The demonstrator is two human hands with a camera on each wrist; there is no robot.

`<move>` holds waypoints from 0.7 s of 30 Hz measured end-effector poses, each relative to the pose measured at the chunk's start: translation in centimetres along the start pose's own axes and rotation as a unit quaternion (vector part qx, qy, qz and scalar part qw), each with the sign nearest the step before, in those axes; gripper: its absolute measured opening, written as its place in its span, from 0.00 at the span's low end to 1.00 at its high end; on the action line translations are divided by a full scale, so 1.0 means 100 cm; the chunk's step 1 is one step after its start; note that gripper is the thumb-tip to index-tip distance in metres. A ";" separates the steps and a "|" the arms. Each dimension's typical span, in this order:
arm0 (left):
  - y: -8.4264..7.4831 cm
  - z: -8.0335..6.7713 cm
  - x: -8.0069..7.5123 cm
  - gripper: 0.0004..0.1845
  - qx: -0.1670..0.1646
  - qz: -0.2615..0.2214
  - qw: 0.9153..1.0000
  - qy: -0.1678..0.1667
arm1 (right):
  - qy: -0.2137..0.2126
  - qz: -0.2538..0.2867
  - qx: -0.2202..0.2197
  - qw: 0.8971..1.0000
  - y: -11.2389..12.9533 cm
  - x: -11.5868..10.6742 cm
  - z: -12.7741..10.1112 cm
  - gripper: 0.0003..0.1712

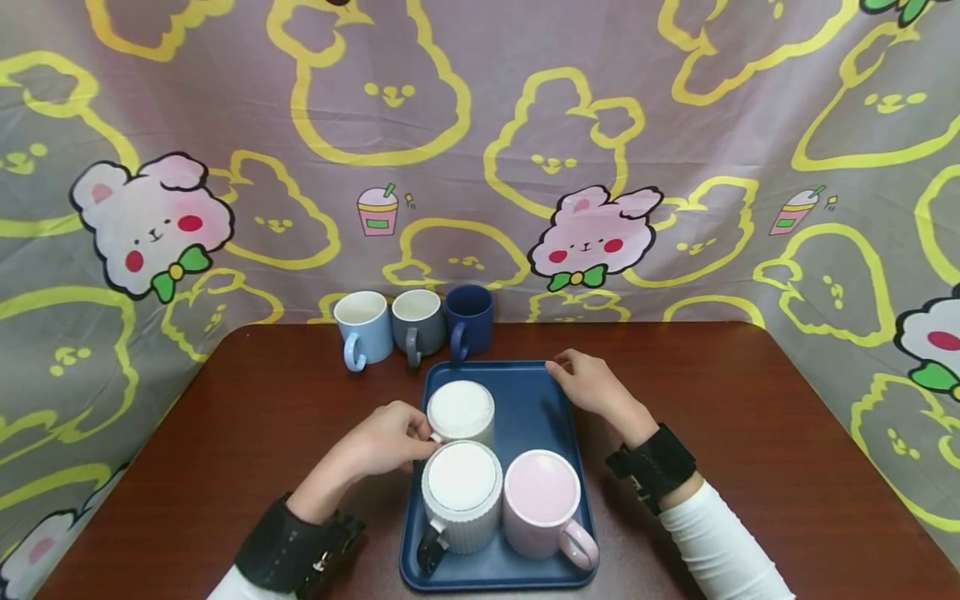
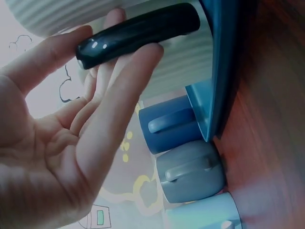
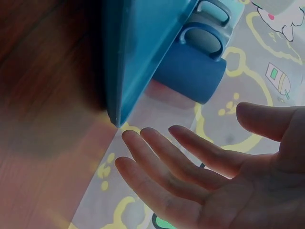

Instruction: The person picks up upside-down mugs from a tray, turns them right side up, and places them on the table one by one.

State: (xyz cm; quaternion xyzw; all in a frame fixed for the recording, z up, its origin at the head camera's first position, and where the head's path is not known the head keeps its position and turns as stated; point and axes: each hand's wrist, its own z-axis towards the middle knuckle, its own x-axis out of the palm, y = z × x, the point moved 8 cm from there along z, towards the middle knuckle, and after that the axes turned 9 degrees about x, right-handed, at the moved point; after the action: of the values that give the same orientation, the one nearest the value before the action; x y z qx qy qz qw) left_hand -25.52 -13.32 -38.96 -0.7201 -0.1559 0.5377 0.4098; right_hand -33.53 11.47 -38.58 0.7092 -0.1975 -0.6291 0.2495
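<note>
Across the back, a patterned cloth [image 1: 450, 192], cut off at the frame's edges. Below, a brown table [image 1: 262, 400], near edge out of frame. On top, a blue tray [image 1: 532, 408], long axis running away from the person. At the tray's far right corner, the right hand [image 1: 588, 387], released, fingers loosely bent; hard to tell if touching the rim. At the tray's left side, the left hand [image 1: 390, 437], thumb and fingers grasping a black handle [image 2: 138, 36], largely hidden in the head view. On the tray, at near right, a pink mug [image 1: 542, 504]; beside it, at near left, a ribbed mug [image 1: 465, 500]. Just behind, the gripped white mug [image 1: 461, 412], long axis vertical, handle pointing left; lower part hidden by the ribbed mug, pale round top impossible to read as base or interior. Beyond the tray, side by side, a light blue mug [image 1: 369, 329], a grey mug [image 1: 431, 333] and a dark blue mug [image 1: 476, 325].
</note>
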 end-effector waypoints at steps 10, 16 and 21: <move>-0.012 -0.003 -0.003 0.09 0.019 0.052 0.998 -0.030 | 0.005 0.005 0.014 1.000 0.004 0.005 0.005 0.28; -0.015 -0.002 -0.005 0.09 0.022 0.060 0.997 -0.044 | 0.011 0.018 0.020 1.000 0.008 0.007 0.005 0.28; -0.008 0.000 -0.007 0.03 0.000 0.012 0.998 -0.061 | 0.018 0.027 0.017 0.999 0.013 0.006 0.003 0.29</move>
State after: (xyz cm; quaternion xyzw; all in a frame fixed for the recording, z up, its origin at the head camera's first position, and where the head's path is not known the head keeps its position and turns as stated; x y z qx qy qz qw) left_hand -25.64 -13.32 -37.92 -0.6882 -0.1718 0.5852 0.3930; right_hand -33.75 10.05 -38.29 0.7188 -0.2230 -0.6059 0.2580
